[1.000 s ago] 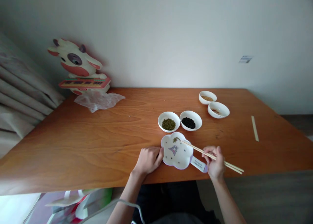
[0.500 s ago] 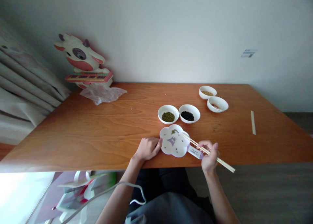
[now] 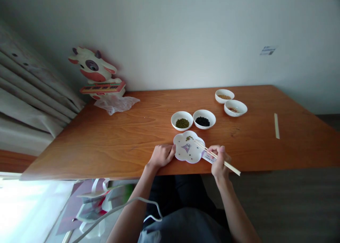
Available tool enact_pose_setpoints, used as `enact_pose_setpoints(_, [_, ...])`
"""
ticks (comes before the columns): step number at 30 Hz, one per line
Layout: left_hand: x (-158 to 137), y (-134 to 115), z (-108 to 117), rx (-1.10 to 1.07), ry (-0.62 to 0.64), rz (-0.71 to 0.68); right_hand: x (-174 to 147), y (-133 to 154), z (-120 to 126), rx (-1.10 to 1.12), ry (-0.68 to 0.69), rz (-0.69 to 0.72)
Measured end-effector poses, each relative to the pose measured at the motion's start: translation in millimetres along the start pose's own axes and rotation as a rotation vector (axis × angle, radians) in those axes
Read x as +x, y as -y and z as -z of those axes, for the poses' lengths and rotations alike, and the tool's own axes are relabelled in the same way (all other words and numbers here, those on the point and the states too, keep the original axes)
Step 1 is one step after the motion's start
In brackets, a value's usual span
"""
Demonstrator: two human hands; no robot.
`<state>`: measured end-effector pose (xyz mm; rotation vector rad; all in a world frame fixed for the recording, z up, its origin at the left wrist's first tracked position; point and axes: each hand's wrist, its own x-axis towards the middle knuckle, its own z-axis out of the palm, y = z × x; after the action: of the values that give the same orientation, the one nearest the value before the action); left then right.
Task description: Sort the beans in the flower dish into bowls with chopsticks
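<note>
A white flower-shaped plate (image 3: 191,155) with a purple rim and a cartoon print lies near the table's front edge, its handle (image 3: 208,157) pointing right. Several green mung beans (image 3: 189,138) sit on its far part. My left hand (image 3: 162,155) is closed at the plate's left rim, thumb against it. In my right hand (image 3: 220,164) is a pair of wooden chopsticks (image 3: 232,168), their tips over the plate close to the beans. Just behind the plate stand a white bowl (image 3: 174,120) of mung beans and another bowl (image 3: 211,116) of black beans.
Farther right are a bowl (image 3: 220,100) of tan grains and a bowl (image 3: 242,107) with some reddish-brown pieces. A pale strip (image 3: 276,126) lies at the table's right. At the back left are a cow toy keyboard (image 3: 102,76) and a clear plastic bag (image 3: 117,104).
The view has shifted slightly. My right hand has moved a little left, and the chopsticks' rear ends have swung closer together and inward. My left hand stays at the plate.
</note>
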<state>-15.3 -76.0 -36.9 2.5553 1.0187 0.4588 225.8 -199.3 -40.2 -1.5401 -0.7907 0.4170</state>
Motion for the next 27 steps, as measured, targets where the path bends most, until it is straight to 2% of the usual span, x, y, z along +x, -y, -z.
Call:
enact_pose_setpoints(6, [0.5, 0.2, 1.2, -0.004, 0.005, -0.003, 1.2, 7.9, 2.0, -0.029, 0.048, 0.019])
enact_pose_setpoints(27, [1.0, 1.7, -0.6, -0.007, 0.007, -0.001, 3.3, 7.8, 2.9, -0.005, 0.02, -0.012])
